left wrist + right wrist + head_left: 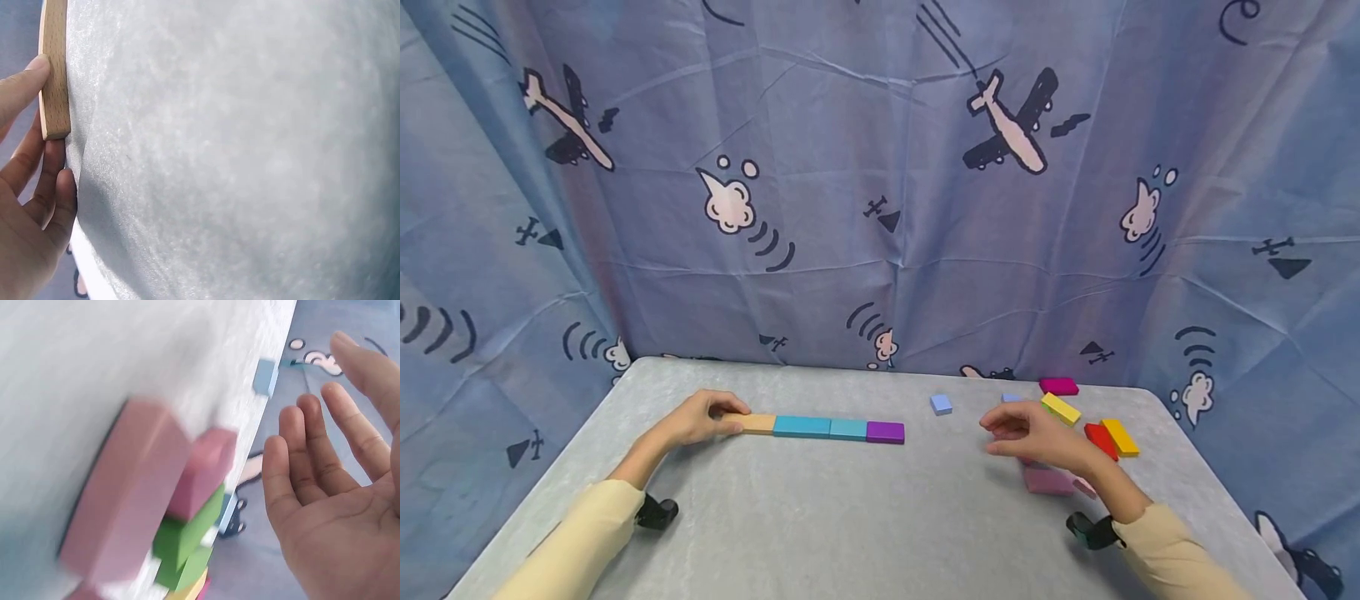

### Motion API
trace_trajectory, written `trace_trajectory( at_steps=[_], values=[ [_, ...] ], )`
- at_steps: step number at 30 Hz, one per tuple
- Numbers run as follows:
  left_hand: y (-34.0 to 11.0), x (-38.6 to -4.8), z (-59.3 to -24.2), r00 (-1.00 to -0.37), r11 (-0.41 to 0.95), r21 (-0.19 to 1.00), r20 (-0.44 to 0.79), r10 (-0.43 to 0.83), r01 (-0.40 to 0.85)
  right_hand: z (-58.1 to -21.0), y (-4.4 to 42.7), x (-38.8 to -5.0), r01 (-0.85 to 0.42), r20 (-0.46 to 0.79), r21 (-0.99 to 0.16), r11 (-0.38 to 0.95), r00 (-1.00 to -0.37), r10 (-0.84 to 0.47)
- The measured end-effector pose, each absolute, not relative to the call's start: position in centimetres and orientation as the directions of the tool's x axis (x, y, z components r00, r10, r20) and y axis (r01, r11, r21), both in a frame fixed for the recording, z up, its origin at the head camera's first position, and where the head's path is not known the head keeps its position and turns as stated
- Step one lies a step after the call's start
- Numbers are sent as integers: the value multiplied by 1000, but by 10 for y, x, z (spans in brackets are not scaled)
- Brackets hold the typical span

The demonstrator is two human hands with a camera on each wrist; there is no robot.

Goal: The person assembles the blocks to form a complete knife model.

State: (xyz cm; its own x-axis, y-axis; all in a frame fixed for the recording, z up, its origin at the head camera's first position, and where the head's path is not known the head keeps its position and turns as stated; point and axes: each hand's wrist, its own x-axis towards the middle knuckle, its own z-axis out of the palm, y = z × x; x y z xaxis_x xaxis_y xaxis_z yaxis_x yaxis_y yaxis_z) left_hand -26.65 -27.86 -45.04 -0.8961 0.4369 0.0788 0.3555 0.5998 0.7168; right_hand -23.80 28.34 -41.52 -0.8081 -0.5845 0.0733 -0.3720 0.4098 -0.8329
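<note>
Your left hand (703, 417) pinches the outer end of the tan wooden block (758, 424), thumb on one side and fingers on the other. That block lies near the far edge of the tabletop (850, 517), towards the left edge. It starts a row running roughly along the far edge: a long teal block (802, 427), a short teal block (848, 430) and a purple block (885, 432), seemingly end to end. Gripping the free end likely lets you steady or align the row without covering its other pieces.

Your right hand (1041, 435) holds nothing; its fingers are spread and slightly bent above the loose blocks near the right edge. Below it lies a pink block (1048, 481); towards the far right corner are a red block (1101, 441) and a magenta block (1059, 386). Grouped there, they seem placed within that hand's reach, well apart from the row.
</note>
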Motion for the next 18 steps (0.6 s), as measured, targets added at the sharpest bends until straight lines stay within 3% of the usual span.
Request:
trace_trajectory(
  at_steps=[10, 18],
  values=[
    [-278, -268, -451, -902, 596, 728, 73, 426, 340, -412, 321, -221, -257, -67, -809, 528, -853, -517],
    [-278, -268, -450, -898, 592, 728, 75, 433, 346, -414, 339, -208, -239, -105, -768, 594, -868, -486]
  ],
)
